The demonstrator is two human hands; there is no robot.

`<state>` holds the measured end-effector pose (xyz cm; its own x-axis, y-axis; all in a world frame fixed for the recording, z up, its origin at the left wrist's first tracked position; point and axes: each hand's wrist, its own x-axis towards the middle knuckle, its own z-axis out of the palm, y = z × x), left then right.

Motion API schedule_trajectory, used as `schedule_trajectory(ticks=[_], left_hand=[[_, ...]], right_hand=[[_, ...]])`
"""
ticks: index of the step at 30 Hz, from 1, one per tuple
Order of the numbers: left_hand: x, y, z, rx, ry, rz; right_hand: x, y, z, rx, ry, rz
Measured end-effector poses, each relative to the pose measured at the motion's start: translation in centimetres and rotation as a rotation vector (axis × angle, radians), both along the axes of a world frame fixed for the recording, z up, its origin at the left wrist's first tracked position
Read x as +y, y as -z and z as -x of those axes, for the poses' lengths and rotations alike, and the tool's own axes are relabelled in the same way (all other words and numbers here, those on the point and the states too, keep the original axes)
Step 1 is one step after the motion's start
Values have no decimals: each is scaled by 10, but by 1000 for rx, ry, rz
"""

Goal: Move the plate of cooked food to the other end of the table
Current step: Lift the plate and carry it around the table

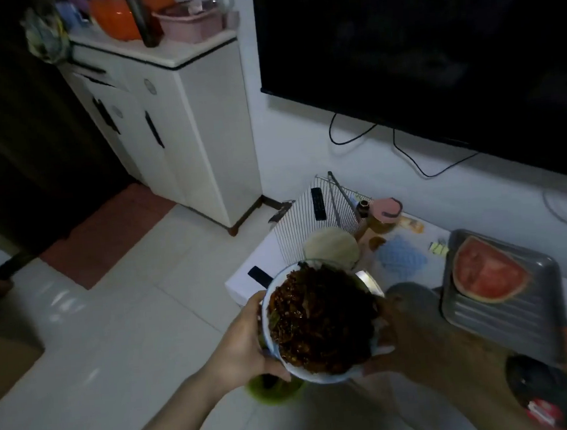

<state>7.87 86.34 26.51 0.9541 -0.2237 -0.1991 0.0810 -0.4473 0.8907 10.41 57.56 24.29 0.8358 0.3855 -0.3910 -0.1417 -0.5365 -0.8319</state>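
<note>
Both hands, left hand (243, 345) and right hand (397, 324), clamp one round white plate (322, 376) heaped with glossy dark food, lifted over the worktop (413, 292); one watermelon wedge (486, 271) at three o'clock.

No lettering, label or number anywhere here is sharp enough to read.

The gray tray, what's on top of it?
A slice of red watermelon lies on the gray tray, at its far end. The rest shows bare ridges. What lies beneath the slice is hidden.
</note>
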Motion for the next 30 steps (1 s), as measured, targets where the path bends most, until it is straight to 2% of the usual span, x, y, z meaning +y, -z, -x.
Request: schedule_trajectory(ticks=[2,8,15,18,23,30], left_hand=[[35,-1,-19,22,79,-10],[114,-7,-87,55,211,-60],[160,-3,-203,-41,424,-144],[179,1,-257,-78,537,-106],[195,2,-338,14,680,-11],[178,14,-441,70,931,-77]], right_hand=[[38,-4,5,13,153,-45],[121,-11,-10,-101,323,-64],[189,2,-70,-157,517,-93],[215,6,-104,-176,587,-106],[246,2,-151,-242,722,-139],[274,1,-191,-167,917,-63]])
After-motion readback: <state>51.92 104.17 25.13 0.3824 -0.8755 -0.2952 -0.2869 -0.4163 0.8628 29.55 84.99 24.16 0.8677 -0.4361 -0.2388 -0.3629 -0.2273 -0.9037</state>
